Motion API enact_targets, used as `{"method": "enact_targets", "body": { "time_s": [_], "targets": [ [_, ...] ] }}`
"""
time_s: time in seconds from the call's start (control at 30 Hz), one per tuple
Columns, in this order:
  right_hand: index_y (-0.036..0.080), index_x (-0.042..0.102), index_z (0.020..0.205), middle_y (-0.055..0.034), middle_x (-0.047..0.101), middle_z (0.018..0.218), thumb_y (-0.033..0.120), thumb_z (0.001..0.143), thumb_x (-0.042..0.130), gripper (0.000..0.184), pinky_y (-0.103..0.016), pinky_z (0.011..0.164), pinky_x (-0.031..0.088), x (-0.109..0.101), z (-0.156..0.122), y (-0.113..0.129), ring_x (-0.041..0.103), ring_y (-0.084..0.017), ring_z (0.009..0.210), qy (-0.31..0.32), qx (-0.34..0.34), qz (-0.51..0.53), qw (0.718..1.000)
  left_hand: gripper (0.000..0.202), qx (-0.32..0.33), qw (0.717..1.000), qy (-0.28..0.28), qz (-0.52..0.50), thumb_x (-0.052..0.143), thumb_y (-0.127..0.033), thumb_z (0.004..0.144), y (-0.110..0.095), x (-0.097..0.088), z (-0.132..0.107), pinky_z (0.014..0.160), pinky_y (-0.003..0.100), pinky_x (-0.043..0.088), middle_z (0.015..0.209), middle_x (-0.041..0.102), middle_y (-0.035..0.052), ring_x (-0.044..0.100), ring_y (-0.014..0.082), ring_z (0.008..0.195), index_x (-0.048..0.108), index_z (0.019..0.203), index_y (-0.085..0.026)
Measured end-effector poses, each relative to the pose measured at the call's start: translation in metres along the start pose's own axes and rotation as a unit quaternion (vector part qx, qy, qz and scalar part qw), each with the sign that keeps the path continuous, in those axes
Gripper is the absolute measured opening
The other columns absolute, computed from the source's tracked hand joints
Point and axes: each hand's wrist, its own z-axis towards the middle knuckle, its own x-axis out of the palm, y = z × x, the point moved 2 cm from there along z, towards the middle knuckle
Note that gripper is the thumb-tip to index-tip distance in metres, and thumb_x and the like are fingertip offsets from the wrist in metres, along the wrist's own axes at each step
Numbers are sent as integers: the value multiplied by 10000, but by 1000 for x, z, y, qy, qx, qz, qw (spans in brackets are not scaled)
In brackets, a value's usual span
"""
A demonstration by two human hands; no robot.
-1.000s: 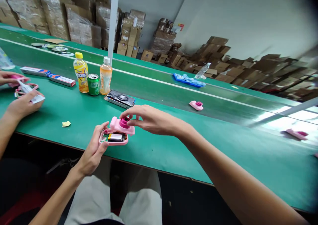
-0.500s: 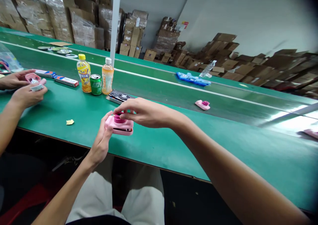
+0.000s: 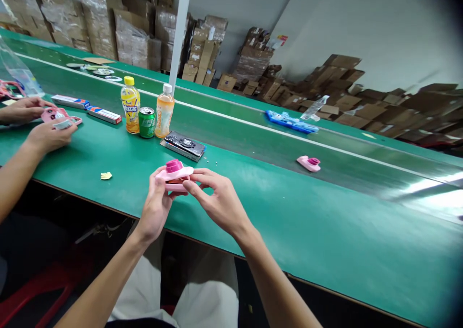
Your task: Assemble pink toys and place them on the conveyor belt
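A pink toy camera [image 3: 175,172] with a magenta lens ring is held over the near edge of the green table. Its front and back shells gape apart on the side facing me, and dark and reddish parts show in the gap. My left hand [image 3: 156,205] grips its left end, thumb on the near side. At the right end, my right hand [image 3: 213,193] pinches the shells between thumb and fingers. Just beyond lies a flat box [image 3: 183,145] with a camera picture on it.
Two drink bottles, one yellow-capped [image 3: 130,106] and one white-capped [image 3: 164,112], flank a green can [image 3: 147,123]. A co-worker's hands [image 3: 48,134] hold another pink shell at left. Farther off are a pink camera piece [image 3: 308,163], a blue tray [image 3: 289,122] and a yellow scrap [image 3: 106,175].
My right hand has moved from on top of the lens ring to the camera's right end. The gap between the shells looks wider. The view has shifted slightly.
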Motion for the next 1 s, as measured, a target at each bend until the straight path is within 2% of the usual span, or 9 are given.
{"method": "enact_targets", "body": {
  "time_s": [0.2, 0.33, 0.47, 0.53, 0.6, 0.7, 0.77, 0.87, 1.0],
  "targets": [
    [162, 744, 986, -75, 599, 1226, 445, 920, 635, 309, -168, 816, 585, 12, -6, -21, 635, -100, 1059, -73, 16, 85, 994, 458, -13, 999, -33, -3, 527, -516, 1011, 10, -1, 0, 958, 326, 538, 1362, 605, 125, 656, 191, 1144, 439, 1333, -201],
    [143, 706, 907, -88, 610, 1218, 465, 905, 662, 325, -223, 897, 603, 21, -13, -35, 629, -130, 1105, -135, 15, 118, 984, 479, -3, 999, -48, -4, 544, -519, 1004, 15, 0, 1, 993, 311, 516, 1346, 602, 87, 643, 176, 1173, 381, 1369, -256],
    [128, 634, 880, -93, 608, 1256, 487, 898, 666, 361, -250, 959, 589, 31, -19, -46, 641, -132, 1101, -155, 34, 166, 973, 397, 7, 999, -29, 11, 571, -523, 991, 18, -1, 1, 986, 259, 495, 1290, 595, 51, 636, 144, 1145, 425, 1239, -249],
    [143, 579, 969, -97, 615, 1248, 511, 872, 692, 397, -261, 966, 587, 35, -20, -51, 653, -137, 1092, -168, 58, 200, 964, 381, 0, 999, -28, 26, 543, -541, 999, 21, -3, 1, 1002, 267, 482, 1275, 583, 46, 626, 143, 1142, 416, 1207, -248],
    [177, 502, 1135, -89, 630, 1211, 528, 835, 729, 514, -268, 955, 587, 35, -21, -55, 666, -136, 1064, -186, 74, 228, 953, 414, -10, 998, -28, 48, 513, -586, 995, 24, -6, 2, 1007, 275, 476, 1265, 566, 45, 613, 149, 1147, 402, 1215, -252],
    [176, 488, 1209, -90, 643, 1179, 571, 844, 700, 578, -255, 941, 576, 34, -21, -58, 669, -131, 1033, -147, 92, 232, 957, 474, -13, 997, -34, 75, 565, -620, 953, 28, -10, 4, 954, 239, 480, 1219, 542, 29, 599, 133, 1103, 392, 1206, -258],
    [154, 541, 1105, -98, 646, 1185, 607, 862, 656, 527, -246, 946, 563, 33, -21, -59, 666, -133, 1041, -97, 112, 233, 961, 478, -19, 995, -37, 90, 589, -613, 942, 30, -13, 5, 915, 223, 481, 1184, 532, 24, 587, 124, 1056, 392, 1188, -254],
    [148, 538, 985, -89, 666, 1127, 636, 825, 679, 533, -230, 904, 559, 29, -23, -58, 672, -136, 1007, -64, 146, 244, 957, 478, -47, 988, -29, 145, 535, -639, 955, 31, -17, 6, 924, 251, 479, 1164, 519, 40, 565, 143, 1037, 405, 1183, -240],
    [141, 569, 927, -77, 681, 989, 630, 771, 736, 540, -223, 810, 551, 4, -32, -64, 669, -140, 901, -13, 177, 202, 963, 517, -90, 961, 55, 256, 415, -677, 979, 28, -21, 2, 1085, 357, 418, 1302, 483, 105, 519, 213, 1209, 414, 1244, -232]
  ]
}}
